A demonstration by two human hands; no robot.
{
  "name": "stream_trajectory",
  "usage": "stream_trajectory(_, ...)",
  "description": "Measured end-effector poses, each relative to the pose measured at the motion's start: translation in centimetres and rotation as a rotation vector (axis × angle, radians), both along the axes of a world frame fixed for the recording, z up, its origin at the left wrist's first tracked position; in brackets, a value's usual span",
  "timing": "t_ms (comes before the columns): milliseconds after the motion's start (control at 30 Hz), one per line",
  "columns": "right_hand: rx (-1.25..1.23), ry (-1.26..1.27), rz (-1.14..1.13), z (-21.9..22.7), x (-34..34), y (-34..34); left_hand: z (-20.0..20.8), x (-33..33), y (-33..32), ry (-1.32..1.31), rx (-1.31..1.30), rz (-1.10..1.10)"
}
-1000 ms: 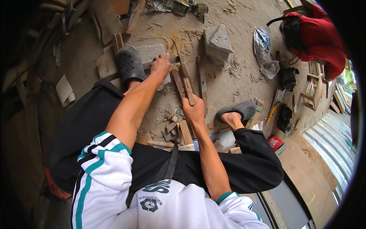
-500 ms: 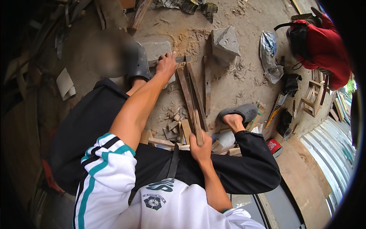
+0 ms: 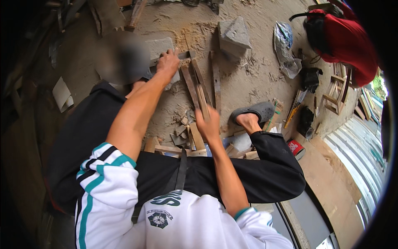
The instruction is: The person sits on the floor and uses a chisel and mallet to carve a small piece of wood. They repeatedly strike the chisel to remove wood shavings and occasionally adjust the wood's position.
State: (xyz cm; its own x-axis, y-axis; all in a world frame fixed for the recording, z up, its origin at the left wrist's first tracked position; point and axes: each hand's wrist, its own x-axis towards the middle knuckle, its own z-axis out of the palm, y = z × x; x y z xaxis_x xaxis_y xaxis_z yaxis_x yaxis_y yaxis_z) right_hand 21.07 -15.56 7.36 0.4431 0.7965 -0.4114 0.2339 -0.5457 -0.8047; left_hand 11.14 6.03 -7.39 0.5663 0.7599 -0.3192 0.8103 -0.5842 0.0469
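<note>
My left hand [image 3: 168, 63] is closed over a short flat greyish-brown bar [image 3: 187, 55], which rests across a flat concrete slab [image 3: 160, 46]. The bar's right end sticks out past my fingers. Lower down, my right hand [image 3: 208, 124] is wrapped round a slim light-brown wooden piece [image 3: 202, 102] that points away from me toward the bar. Whether it is a plain stick or a tool's handle I cannot tell. Two long dark strips [image 3: 190, 85] lie just beyond it, partly covered by it. A third dark strip [image 3: 216, 83] lies to their right.
A rough concrete block [image 3: 234, 36] stands beyond the strips. Wood offcuts [image 3: 182, 128] lie between my legs. To the right are a plastic bag [image 3: 286, 54], a handsaw [image 3: 294, 108], a red can [image 3: 295, 148] and a person in red [image 3: 348, 41]. Corrugated metal sheet [image 3: 356, 153] lies beyond.
The view has shifted, so most things sit further left and higher. My right hand has moved away from me with the wooden piece, along the dark strips. My left hand keeps its hold.
</note>
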Motion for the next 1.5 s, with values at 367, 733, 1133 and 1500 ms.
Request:
stream_trajectory(367, 0.068, 0.039, -0.029, 0.8, 0.3, -1.6, 0.3, 0.1, -0.1, -0.028, -0.020, 0.035)
stream_trajectory(733, 0.047, 0.023, -0.051, -0.5, 0.9, 1.1, 0.9, 0.0, 0.1, -0.029, -0.030, 0.035)
stream_trajectory(1133, 0.046, 0.083, -0.064, -0.3, 0.2, -0.5, -0.9, 0.0, -0.5, 0.032, -0.002, 0.073)
stream_trajectory(1500, 0.063, 0.018, -0.017, -0.2, -0.1, 0.2, 0.0, -0.2, -0.7, -0.045, -0.028, 0.091)
